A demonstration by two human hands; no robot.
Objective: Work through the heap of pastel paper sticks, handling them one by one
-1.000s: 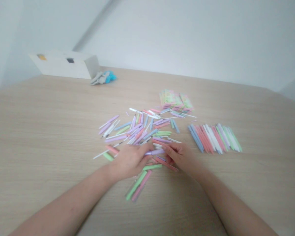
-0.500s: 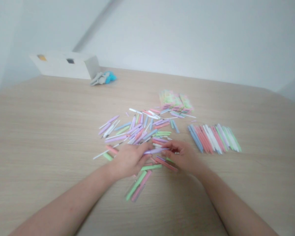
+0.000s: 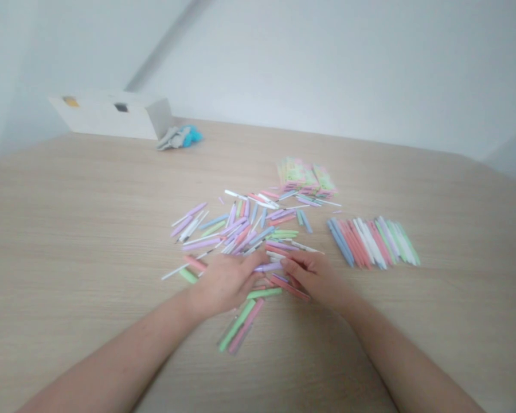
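A light wooden table [image 3: 69, 229] filled the view, with a white box [image 3: 112, 119] at its far left edge and a grey-and-blue bundle [image 3: 179, 136] just beside it. Toward the far right sat a stack of pastel packets [image 3: 305, 178]. Nearer on the right, a row of pastel sticks [image 3: 372, 244] lay side by side with colours grouped, seemingly set that way to keep them apart from the loose heap of sticks [image 3: 236, 229] at the table's centre. The left hand [image 3: 224, 282] and right hand [image 3: 316, 278] rested at the heap's near edge, their fingers drawn close on either end of a lilac stick [image 3: 267, 267]; whether either hand pinched it could not be told.
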